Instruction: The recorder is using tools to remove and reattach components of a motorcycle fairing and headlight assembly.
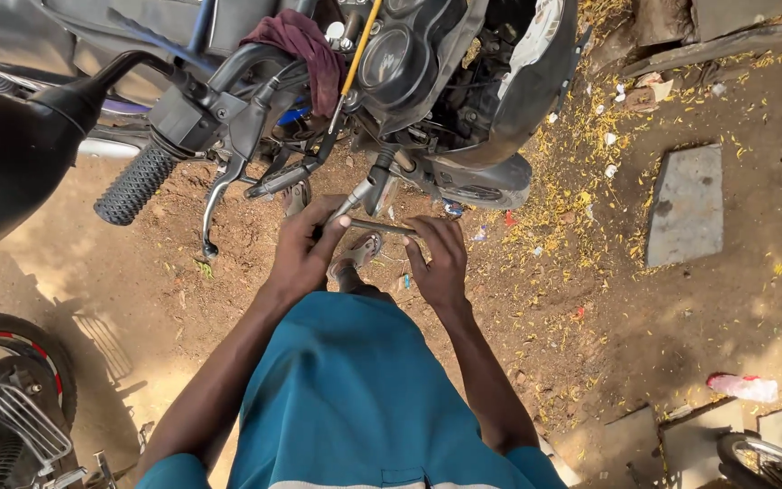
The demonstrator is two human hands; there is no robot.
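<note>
Below the motorcycle's handlebar, both hands meet on a T-shaped metal wrench. The left hand has its fingers clamped around the left end of the wrench's crossbar, just where the shaft runs up and away towards the front of the bike. The right hand has its fingers curled over the right end of the same crossbar, thumb below it. The crossbar lies roughly level between the two hands, and the shaft tilts upward into the dark parts under the headlight housing; its far tip is hidden there.

A black rubber grip and a silver brake lever stick out to the left of the hands. A dark red rag is draped over the handlebar near the round gauge. Under the hands a sandalled foot stands on the brown dirt ground, which is scattered with yellow petals. A grey stone slab lies well off to the right. At lower left, part of another wheel shows, with a wire rack beside it.
</note>
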